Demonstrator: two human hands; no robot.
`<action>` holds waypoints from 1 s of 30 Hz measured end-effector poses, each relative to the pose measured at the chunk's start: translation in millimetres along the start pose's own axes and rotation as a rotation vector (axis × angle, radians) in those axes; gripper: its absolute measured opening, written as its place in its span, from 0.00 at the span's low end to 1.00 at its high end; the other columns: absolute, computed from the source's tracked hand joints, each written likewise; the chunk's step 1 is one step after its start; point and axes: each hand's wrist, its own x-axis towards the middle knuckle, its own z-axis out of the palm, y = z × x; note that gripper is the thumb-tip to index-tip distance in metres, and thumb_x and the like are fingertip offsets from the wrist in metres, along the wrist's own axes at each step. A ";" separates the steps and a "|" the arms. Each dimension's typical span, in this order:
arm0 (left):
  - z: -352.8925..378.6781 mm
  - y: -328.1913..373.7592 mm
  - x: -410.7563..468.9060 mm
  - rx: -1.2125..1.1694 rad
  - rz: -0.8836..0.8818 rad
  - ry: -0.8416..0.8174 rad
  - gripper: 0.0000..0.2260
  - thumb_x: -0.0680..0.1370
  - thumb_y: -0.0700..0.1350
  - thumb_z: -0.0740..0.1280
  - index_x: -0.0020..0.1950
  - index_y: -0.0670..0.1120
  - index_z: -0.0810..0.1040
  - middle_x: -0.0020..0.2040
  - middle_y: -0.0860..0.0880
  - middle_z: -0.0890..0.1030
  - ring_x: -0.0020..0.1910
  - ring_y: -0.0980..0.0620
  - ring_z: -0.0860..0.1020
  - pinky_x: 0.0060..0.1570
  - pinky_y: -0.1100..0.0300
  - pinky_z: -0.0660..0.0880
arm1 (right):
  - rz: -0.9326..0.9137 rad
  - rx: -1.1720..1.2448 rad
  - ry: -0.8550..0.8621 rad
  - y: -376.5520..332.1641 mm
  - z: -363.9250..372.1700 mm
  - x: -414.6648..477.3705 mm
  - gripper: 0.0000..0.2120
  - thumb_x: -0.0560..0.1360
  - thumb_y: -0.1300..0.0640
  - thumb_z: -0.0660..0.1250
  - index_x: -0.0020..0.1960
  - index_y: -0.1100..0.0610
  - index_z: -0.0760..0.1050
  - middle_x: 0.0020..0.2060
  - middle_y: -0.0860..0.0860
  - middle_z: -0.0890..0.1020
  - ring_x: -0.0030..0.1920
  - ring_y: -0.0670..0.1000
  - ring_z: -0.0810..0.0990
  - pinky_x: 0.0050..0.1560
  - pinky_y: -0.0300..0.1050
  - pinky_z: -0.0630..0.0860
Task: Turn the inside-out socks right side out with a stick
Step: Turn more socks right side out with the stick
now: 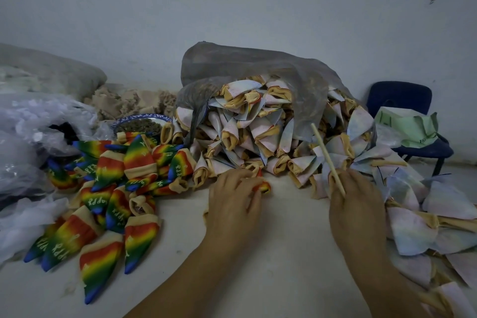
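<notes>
Head view looks down on a pale work surface (284, 230) with both hands out in front; from where I stand the job looks well begun but far from over. To the person's left lies a heap of finished socks (111, 188), rainbow-striped with lettering on them; straight ahead a much bigger mound of inside-out socks (258, 137), pale pink and blue with tan cuffs, spills out of a grey plastic bag (232, 64) and runs on past the right forearm toward the near edge. So the lesser part is done and the greater part is left (the bag alone seems to hold more than the finished heap).

The left hand (232, 196) is curled down over one sock (264, 186) on the surface, fingers closed round it; only a rainbow-coloured end pokes out past the fingertips, and I can't quite tell whether it is fully turned. The right hand (356, 199) grips the stick (326, 157), whose free end slants up and away to the left above the pale mound; the hand sits at the edge of that mound. A blue chair (402, 100) stands by the wall on the right; a patterned bowl (142, 124) sits behind the rainbow heap.
</notes>
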 end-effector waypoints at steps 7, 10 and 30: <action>-2.1 13.5 -3.0 -0.253 -0.067 -0.167 0.23 0.80 0.66 0.53 0.64 0.57 0.79 0.62 0.61 0.75 0.63 0.60 0.70 0.63 0.63 0.68 | -0.261 0.331 -0.023 -38.0 6.7 -21.7 0.25 0.80 0.47 0.48 0.69 0.56 0.71 0.69 0.48 0.69 0.70 0.44 0.61 0.68 0.40 0.60; -3.3 17.1 -2.6 -0.522 -0.200 -0.177 0.15 0.78 0.63 0.59 0.61 0.64 0.78 0.58 0.65 0.78 0.58 0.63 0.75 0.58 0.64 0.72 | -0.410 0.430 -0.119 -50.3 12.0 -30.1 0.22 0.81 0.46 0.50 0.70 0.54 0.69 0.69 0.45 0.68 0.67 0.35 0.61 0.64 0.23 0.58; -6.1 24.9 1.4 -0.750 -0.465 -0.049 0.18 0.80 0.51 0.67 0.39 0.75 0.79 0.41 0.72 0.81 0.45 0.74 0.77 0.40 0.80 0.69 | -0.130 0.821 -0.166 -56.8 19.2 -31.4 0.14 0.75 0.35 0.51 0.58 0.33 0.68 0.56 0.39 0.65 0.57 0.35 0.70 0.54 0.23 0.67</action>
